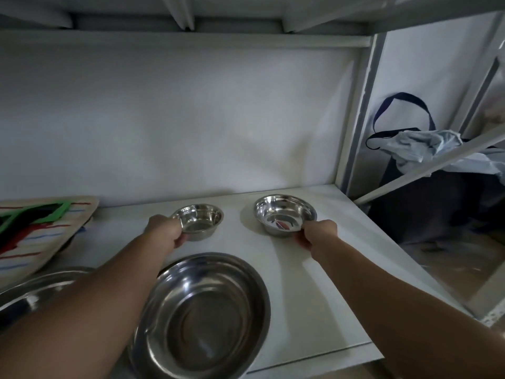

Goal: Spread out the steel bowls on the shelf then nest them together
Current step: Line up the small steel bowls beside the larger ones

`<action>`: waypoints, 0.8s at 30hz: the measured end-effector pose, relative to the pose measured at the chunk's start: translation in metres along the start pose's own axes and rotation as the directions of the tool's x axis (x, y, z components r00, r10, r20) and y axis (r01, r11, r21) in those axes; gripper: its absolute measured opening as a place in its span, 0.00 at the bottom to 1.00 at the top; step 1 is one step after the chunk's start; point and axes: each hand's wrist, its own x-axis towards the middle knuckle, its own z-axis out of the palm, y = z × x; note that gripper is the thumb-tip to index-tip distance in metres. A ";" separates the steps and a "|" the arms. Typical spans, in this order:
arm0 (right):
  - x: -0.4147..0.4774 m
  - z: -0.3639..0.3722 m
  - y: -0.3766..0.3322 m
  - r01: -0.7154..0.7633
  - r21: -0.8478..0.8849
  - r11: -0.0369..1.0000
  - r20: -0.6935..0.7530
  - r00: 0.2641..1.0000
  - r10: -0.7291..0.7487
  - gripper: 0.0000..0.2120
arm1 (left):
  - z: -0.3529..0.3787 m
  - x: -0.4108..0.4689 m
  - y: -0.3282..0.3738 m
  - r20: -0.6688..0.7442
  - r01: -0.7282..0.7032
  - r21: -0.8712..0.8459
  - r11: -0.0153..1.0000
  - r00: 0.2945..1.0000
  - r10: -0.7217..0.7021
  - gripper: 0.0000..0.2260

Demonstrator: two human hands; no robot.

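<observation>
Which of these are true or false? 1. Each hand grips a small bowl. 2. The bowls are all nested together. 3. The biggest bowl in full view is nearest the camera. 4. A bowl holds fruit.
1. True: the left hand holds the smallest bowl; the right hand holds the medium bowl.
2. False: they sit apart on the shelf.
3. True: the large bowl sits in front.
4. False: every bowl looks empty.
</observation>
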 end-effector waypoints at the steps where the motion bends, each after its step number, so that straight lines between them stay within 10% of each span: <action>1: -0.006 -0.008 -0.002 0.009 -0.003 1.000 0.004 1.000 -0.009 0.06 | -0.002 -0.005 0.004 -0.022 -0.026 -0.004 1.000 0.999 0.025 0.06; 24: -0.143 -0.139 0.091 0.011 -0.049 0.999 0.099 0.995 -0.006 0.13 | -0.027 -0.236 0.037 0.154 -0.176 -0.130 0.976 0.969 0.195 0.06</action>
